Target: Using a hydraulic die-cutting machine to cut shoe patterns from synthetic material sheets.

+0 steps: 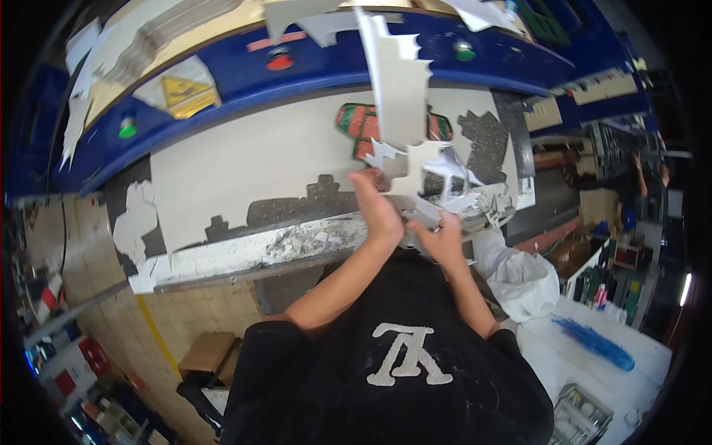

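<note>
A bundle of jagged grey-and-white cardboard offcuts (406, 111) stands up in front of me, its tall strip reaching toward the blue machine beam. My left hand (378, 211) grips the lower left of the bundle, with some fingers hidden behind the board. On the lower right side, my right hand (443, 241) is closed on the same offcuts, where curled white scraps (445, 174) stick out. Behind the bundle lies a red-and-green shaped piece (361, 127), partly covered. Under it all is a large pale cardboard sheet (245, 148) on a dark bed.
The blue beam (237, 67) carries a red button (279, 59) and green buttons (464, 50). A worn metal front edge (259, 252) runs before me. A white sack (523, 278) hangs at right, near a white table (541, 348) with a blue plastic-wrapped item (593, 343).
</note>
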A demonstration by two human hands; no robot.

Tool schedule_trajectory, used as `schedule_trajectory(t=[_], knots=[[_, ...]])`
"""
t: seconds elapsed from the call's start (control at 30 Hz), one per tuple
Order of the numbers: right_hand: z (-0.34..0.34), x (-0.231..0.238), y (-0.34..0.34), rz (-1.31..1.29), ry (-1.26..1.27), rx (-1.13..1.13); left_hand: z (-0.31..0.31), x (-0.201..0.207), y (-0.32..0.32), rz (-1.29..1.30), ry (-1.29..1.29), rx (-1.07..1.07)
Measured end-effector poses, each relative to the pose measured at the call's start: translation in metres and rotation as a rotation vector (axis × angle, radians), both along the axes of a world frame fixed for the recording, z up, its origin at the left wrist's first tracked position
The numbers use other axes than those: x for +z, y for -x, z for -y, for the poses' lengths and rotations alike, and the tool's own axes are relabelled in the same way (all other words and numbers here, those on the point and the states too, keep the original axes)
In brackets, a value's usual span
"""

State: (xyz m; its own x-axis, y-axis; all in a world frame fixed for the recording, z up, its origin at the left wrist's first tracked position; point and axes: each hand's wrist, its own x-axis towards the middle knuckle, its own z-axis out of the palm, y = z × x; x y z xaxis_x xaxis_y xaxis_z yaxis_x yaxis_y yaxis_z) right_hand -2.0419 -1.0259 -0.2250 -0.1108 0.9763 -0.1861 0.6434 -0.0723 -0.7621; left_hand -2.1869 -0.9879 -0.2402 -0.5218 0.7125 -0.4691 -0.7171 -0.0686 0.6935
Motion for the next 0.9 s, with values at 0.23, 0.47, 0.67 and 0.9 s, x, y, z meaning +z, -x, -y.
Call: schedule_trajectory(t=[0.23, 0.47, 0.67, 0.9], knots=[[0.022, 0.008, -0.034, -0.476, -0.180, -0.210, 0.011, 0.011, -0.046, 0.218, -0.450, -0.378], [0.084, -0.033, -0.130, -0.416, -0.117, -1.019, -0.003, 0.030, -0.118, 0.358, -0.668, -1.009], [0.096, 0.024, -0.334, -0.419, -0.439, -1.367, -0.039, 0.016, -0.109, -0.311, -0.628, -1.050], [0.056, 0.018, -0.540, 0.437, 0.091, -1.181, -0.063, -0.062, -0.162, -0.533, -0.165, -0.966]])
